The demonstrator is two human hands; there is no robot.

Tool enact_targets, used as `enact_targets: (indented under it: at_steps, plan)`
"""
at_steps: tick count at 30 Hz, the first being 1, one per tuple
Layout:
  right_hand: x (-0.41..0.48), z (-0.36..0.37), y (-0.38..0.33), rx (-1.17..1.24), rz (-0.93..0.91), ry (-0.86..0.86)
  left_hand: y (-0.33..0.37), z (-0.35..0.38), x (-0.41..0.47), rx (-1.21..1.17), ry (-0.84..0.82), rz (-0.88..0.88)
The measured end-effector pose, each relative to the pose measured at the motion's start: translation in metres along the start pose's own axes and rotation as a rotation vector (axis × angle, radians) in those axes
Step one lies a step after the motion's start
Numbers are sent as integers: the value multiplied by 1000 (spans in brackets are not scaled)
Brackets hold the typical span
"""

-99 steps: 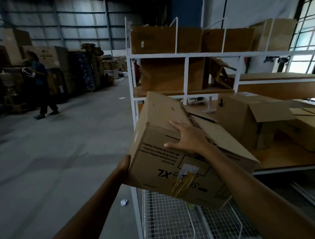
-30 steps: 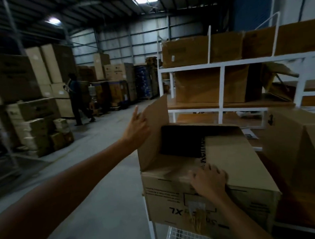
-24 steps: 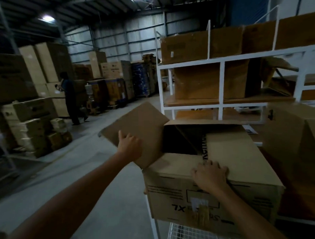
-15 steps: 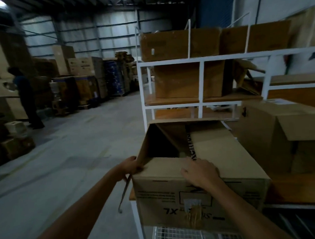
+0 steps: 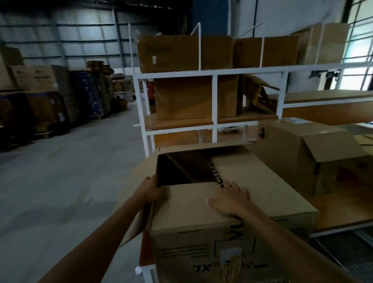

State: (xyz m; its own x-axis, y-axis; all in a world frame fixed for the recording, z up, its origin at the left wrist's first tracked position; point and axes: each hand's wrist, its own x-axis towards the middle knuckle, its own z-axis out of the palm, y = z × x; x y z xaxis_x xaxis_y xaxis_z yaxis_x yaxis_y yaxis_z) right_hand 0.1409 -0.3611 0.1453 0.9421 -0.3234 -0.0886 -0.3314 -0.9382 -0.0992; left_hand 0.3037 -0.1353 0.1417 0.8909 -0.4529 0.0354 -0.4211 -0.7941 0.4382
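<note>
A large brown cardboard box [image 5: 267,191] marked "XL" sits on the wooden shelf [image 5: 342,212] of a white metal rack, right in front of me. Its top is partly open, with a dark gap at the left rear. My left hand [image 5: 149,190] grips the box's left top edge where the side flap [image 5: 139,206] hangs down outside. My right hand [image 5: 230,200] lies flat, fingers spread, on the near top flap, pressing it down.
A second open cardboard box [image 5: 298,154] stands to the right on the same shelf. The white rack [image 5: 215,102] behind carries more boxes on upper shelves. Concrete floor [image 5: 55,177] stretches to the left, with stacked cartons along the far wall.
My left hand swung the left flap outward and down, and now grips the box's left edge. My right hand stayed on the near flap. The box went from carried to resting on the shelf.
</note>
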Motion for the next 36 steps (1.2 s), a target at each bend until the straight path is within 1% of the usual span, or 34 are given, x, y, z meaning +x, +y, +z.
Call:
enact_targets:
  at_steps: [3, 7, 9, 11, 12, 16, 17, 19, 23, 26, 29, 31, 33, 36]
  plan:
    - [25, -9, 3, 21, -28, 21, -25, 12, 49, 6, -41, -8]
    - [76, -19, 17, 63, -57, 6, -8, 1, 72, 40, -23, 24]
    - [107, -24, 24, 110, -79, 42, -10, 1, 98, 23, -26, 14]
    - [136, -32, 32, 145, -107, 122, -6, -3, 119, -16, 13, 1]
    - [151, -37, 36, 152, -122, 171, -3, -5, 128, -72, 56, -5]
    - [205, -63, 47, 135, -130, 440, 3, -26, 178, -225, 223, -136]
    - [220, -70, 51, 123, -128, 487, 5, -31, 191, -264, 259, -141]
    - [250, -82, 58, 110, -118, 521, 9, -38, 218, -365, 293, -156]
    - [308, -95, 75, 91, -126, 492, 10, -37, 268, -529, 226, -170]
    - [344, -89, 92, 83, -130, 448, -3, -25, 301, -568, 199, -176]
    - [374, -71, 112, 18, -84, 394, -12, -10, 321, -484, 210, -189]
    - [386, -55, 122, 8, -38, 320, -21, -3, 329, -456, 215, -179]
    - [389, -38, 127, 5, -11, 269, -26, 1, 333, -426, 219, -175]
    - [383, -28, 123, -1, -17, 238, -24, 3, 326, -353, 236, -198]
